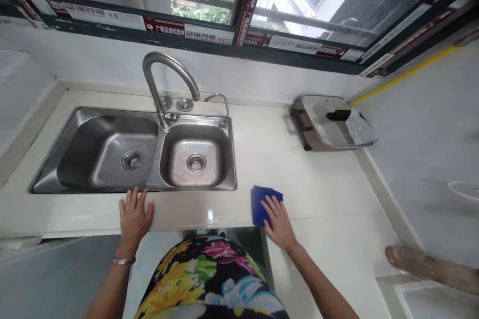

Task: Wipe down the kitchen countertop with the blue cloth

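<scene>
My left hand (pixel 133 217) lies flat and open on the front edge of the pale countertop (pixel 322 179), just below the steel double sink (pixel 112 184). My right hand (pixel 277 222) rests with fingers spread on a folded blue cloth (pixel 260 199) that lies on the counter to the right of the sink. The cloth's near part is hidden under my fingers. A thin bracelet circles my left wrist.
A curved steel tap (pixel 164 75) and a smaller spout (pixel 220 104) stand behind the basins. An electric pan with a glass lid (pixel 333 124) sits at the back right corner. A window runs along the wall. A blurred tan object (pixel 422 264) shows at the right edge.
</scene>
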